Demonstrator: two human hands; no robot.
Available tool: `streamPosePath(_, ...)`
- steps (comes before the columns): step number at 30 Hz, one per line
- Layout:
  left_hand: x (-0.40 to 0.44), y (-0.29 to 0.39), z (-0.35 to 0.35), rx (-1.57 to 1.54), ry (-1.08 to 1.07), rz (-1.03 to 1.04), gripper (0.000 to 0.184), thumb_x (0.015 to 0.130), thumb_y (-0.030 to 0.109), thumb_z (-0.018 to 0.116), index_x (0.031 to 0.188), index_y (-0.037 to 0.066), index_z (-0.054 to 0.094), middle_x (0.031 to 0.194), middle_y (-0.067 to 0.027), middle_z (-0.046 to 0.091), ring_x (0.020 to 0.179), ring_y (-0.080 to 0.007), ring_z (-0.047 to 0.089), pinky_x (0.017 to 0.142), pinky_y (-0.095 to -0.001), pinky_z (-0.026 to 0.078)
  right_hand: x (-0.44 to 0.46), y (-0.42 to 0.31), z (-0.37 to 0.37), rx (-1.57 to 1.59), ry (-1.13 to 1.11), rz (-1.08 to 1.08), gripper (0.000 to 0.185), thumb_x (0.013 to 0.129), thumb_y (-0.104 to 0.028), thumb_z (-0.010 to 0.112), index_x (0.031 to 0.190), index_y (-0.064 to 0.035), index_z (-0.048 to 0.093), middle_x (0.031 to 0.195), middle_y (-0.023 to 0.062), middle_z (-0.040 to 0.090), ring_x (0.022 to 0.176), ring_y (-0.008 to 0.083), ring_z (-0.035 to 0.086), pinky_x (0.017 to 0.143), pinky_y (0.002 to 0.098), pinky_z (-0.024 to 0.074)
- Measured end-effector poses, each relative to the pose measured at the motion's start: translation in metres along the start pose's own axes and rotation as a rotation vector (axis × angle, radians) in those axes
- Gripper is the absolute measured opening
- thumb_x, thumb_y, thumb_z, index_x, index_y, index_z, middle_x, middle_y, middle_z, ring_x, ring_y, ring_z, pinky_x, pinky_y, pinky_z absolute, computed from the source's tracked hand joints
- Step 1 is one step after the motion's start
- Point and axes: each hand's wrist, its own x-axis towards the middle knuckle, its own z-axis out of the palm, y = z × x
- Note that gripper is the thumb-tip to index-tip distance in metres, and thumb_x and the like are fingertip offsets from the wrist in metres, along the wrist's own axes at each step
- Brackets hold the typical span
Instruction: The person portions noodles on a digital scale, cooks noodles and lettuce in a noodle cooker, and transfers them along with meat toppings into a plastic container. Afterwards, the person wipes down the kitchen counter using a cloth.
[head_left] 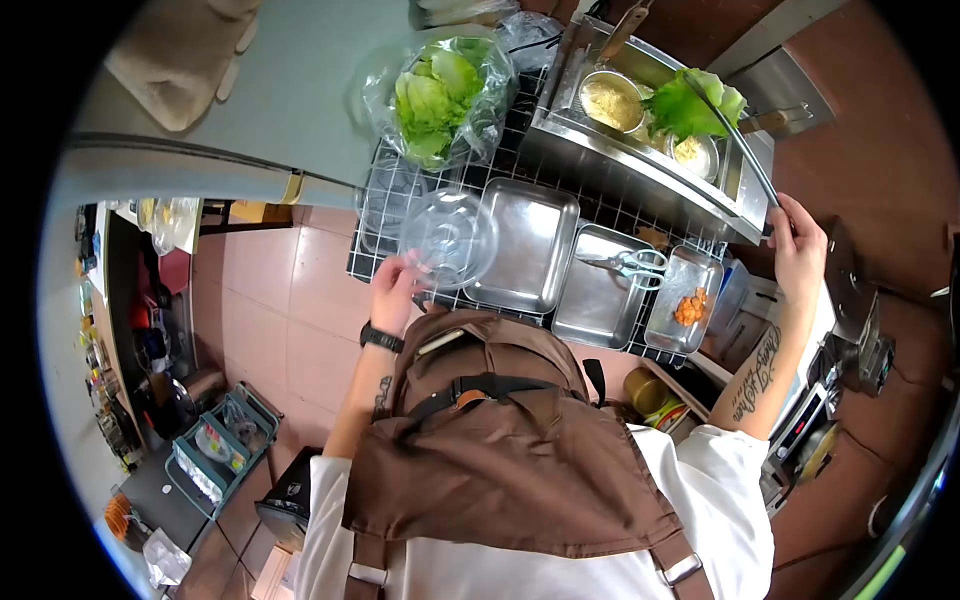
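At the rim of a clear plastic bowl point(450, 235), the fingers of my left hand point(396, 278) are pinched. The bowl is over the wire rack's left part. My right hand point(798, 243) is closed around the handle end of long dark tongs point(745, 150). At the far end of the tongs, a green lettuce leaf point(700, 104) hangs over a steel boiler point(640, 145). Under and beside the leaf are two strainer baskets of noodles point(611, 102), the right one partly covered.
More lettuce point(438, 100) lies in a plastic bag behind the bowl. On the wire rack point(512, 165) stand a large steel tray point(525, 245), another steel tray point(597, 300) with scissors point(640, 266) across it, and a small tray point(672, 275) with orange-brown food pieces point(690, 308).
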Motion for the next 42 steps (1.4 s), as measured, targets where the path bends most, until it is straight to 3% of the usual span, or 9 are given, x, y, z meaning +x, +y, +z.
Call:
streamPosePath(6, 0.027, 0.036, 0.075, -0.018, -0.246, 0.000, 0.006, 0.097, 0.008, 0.057, 0.096, 0.002, 0.056, 0.125, -0.0120, 0.061, 0.104, -0.0203, 0.067, 0.083, -0.0327, 0.058, -0.028, -0.051, -0.015, 0.092, -0.217, -0.045, 0.023, 0.090, -0.001, 0.062, 0.110, 0.0081, 0.068, 0.079, 0.0062, 0.068, 0.064, 0.0065, 0.055, 0.055, 0.0233, 0.0457)
streamPosePath(9, 0.024, 0.053, 0.097, 0.019, -0.346, -0.006, 0.006, 0.096, 0.006, 0.059, 0.093, 0.004, 0.054, 0.129, -0.0158, 0.057, 0.104, -0.0202, 0.067, 0.082, -0.0312, 0.058, -0.025, -0.083, 0.001, -0.237, -0.331, -0.385, 0.018, 0.085, -0.003, 0.065, 0.101, 0.0028, 0.071, 0.083, 0.0173, 0.069, 0.065, 0.0296, 0.065, 0.063, 0.0356, 0.0518)
streamPosePath(10, 0.022, 0.056, 0.102, 0.003, -0.371, 0.025, 0.008, 0.095, 0.006, 0.061, 0.091, 0.004, 0.055, 0.116, -0.0113, 0.059, 0.096, -0.0168, 0.065, 0.079, -0.0297, 0.058, -0.021, -0.098, 0.009, -0.286, -0.440, -0.358, 0.016, 0.084, -0.006, 0.066, 0.098, -0.0009, 0.072, 0.086, 0.0192, 0.068, 0.075, 0.0373, 0.065, 0.068, 0.0403, 0.0525)
streamPosePath(12, 0.018, 0.060, 0.109, -0.029, -0.423, 0.086, 0.011, 0.093, 0.006, 0.066, 0.088, 0.004, 0.055, 0.091, -0.0023, 0.061, 0.082, -0.0100, 0.061, 0.074, -0.0267, 0.058, -0.014, -0.101, 0.037, -0.389, -0.521, -0.481, 0.017, 0.086, -0.012, 0.064, 0.098, -0.0032, 0.073, 0.084, 0.0177, 0.070, 0.081, 0.0368, 0.066, 0.074, 0.0434, 0.0529)
streamPosePath(15, 0.015, 0.058, 0.109, -0.018, -0.541, 0.068, 0.012, 0.093, 0.004, 0.065, 0.086, 0.005, 0.054, 0.089, -0.0032, 0.063, 0.081, -0.0099, 0.063, 0.073, -0.0261, 0.057, 0.007, -0.099, 0.074, -0.452, -0.676, -0.585, 0.019, 0.087, -0.016, 0.063, 0.099, -0.0044, 0.073, 0.087, 0.0175, 0.071, 0.084, 0.0368, 0.067, 0.079, 0.0448, 0.0526)
streamPosePath(24, 0.003, 0.060, 0.089, -0.137, -0.412, -0.021, 0.012, 0.095, 0.004, 0.061, 0.087, 0.005, 0.052, 0.088, -0.0030, 0.063, 0.096, -0.0176, 0.071, 0.074, -0.0269, 0.058, 0.000, -0.121, 0.055, -0.482, -0.621, -0.433, 0.022, 0.086, -0.015, 0.064, 0.103, -0.0057, 0.074, 0.095, 0.0180, 0.071, 0.088, 0.0341, 0.068, 0.082, 0.0417, 0.0538)
streamPosePath(33, 0.003, 0.026, 0.050, -0.050, -0.317, 0.003, 0.007, 0.095, 0.009, 0.062, 0.092, 0.006, 0.057, 0.090, -0.0015, 0.063, 0.081, -0.0088, 0.061, 0.073, -0.0244, 0.054, -0.006, -0.120, 0.042, -0.370, -0.578, -0.375, 0.022, 0.084, -0.011, 0.065, 0.103, -0.0036, 0.073, 0.097, 0.0179, 0.071, 0.086, 0.0359, 0.069, 0.081, 0.0431, 0.0547)
streamPosePath(37, -0.006, -0.013, -0.003, -0.128, -0.138, -0.088, 0.005, 0.095, 0.005, 0.060, 0.093, 0.006, 0.056, 0.094, -0.0040, 0.063, 0.087, -0.0144, 0.066, 0.078, -0.0301, 0.056, 0.049, -0.096, 0.000, -0.767, -0.215, -0.389, 0.019, 0.086, -0.011, 0.061, 0.099, -0.0036, 0.073, 0.094, 0.0203, 0.071, 0.087, 0.0370, 0.069, 0.080, 0.0454, 0.0548)
streamPosePath(42, -0.005, -0.069, -0.052, -0.256, 0.081, -0.107, 0.004, 0.097, 0.006, 0.055, 0.096, 0.008, 0.051, 0.104, -0.0098, 0.064, 0.102, -0.0278, 0.069, 0.081, -0.0378, 0.058, 0.155, -0.037, 0.036, -1.113, -0.437, -0.260, 0.020, 0.085, -0.011, 0.058, 0.096, -0.0033, 0.073, 0.101, 0.0186, 0.072, 0.095, 0.0352, 0.069, 0.082, 0.0443, 0.0565)
